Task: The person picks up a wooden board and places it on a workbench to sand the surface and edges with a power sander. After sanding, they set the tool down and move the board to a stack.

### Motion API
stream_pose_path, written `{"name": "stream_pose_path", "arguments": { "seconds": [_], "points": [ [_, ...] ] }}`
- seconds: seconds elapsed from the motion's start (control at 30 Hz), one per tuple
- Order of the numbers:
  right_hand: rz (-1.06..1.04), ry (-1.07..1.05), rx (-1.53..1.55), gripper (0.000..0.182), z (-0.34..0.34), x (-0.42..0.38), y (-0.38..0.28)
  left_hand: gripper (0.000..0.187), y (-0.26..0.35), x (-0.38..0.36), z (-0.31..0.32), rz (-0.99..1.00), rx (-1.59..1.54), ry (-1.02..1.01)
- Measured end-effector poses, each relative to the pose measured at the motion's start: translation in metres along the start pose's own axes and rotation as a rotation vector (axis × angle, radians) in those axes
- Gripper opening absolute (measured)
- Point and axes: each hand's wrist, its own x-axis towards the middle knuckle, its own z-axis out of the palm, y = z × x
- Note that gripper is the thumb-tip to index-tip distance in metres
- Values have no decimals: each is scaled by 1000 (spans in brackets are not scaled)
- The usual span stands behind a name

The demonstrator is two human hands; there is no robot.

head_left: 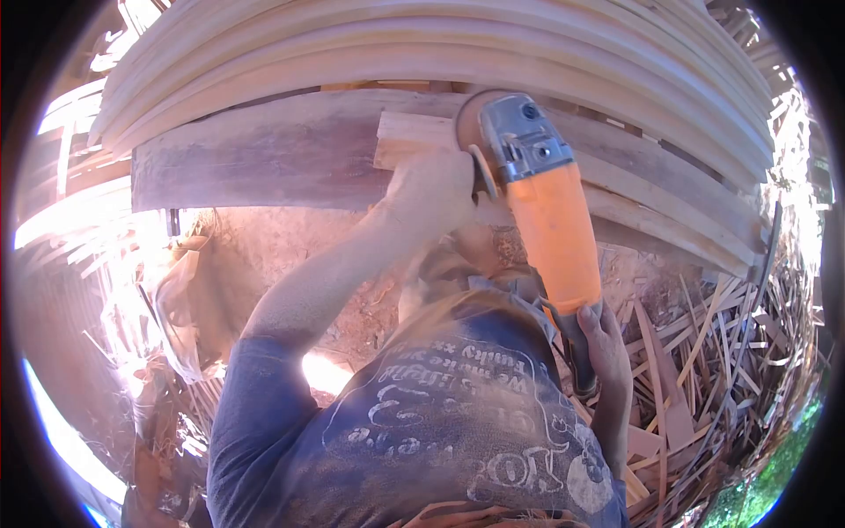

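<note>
An orange angle grinder point(554, 229) with a grey metal head slants across the middle, its round disc point(473, 119) at the wood. My right hand point(606, 339) is closed round the dark rear end of its body. At the head's left side, my left hand point(431, 189) is closed, apparently on the side handle; the fingers are partly hidden. Just beyond that hand is a short pale wood block point(414, 136). It lies on a wide, darker plank point(255, 154). The disc's contact point is hidden behind the grinder head.
Long pale wooden strips point(422, 44) are stacked across the far side. Narrow wood offcuts point(695, 370) are heaped at the right. Dusty reddish ground point(255, 246) shows below the plank, with a crumpled tan sheet point(176, 295) at the left.
</note>
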Motion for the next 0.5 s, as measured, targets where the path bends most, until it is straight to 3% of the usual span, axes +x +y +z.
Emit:
{"name": "stream_pose_path", "arguments": {
  "seconds": [0.1, 0.17, 0.2, 0.33, 0.43, 0.5],
  "points": [
    [-178, -139, -39, 65, 29, 31, -13, 28, -63, -15, -3, 37, -132, 141],
    [-160, -207, -86, 71, 48, 40, -30, 25, -78, -32, -19, -164, -280, 55],
    [-129, -225, -129, 74, 54, 43, -37, 24, -83, -42, -20, -205, -303, 130],
    [-244, -292, -501, 90, 57, 40, -38, 22, -89, -106, 6, -440, -459, 243],
    [-175, -398, -643, 82, 51, 22, -42, 21, -75, -149, 34, -538, -471, 253],
    [-210, -377, -636, 91, 38, 21, -25, 19, -62, -154, 50, -575, -479, 253]
  ]
}}
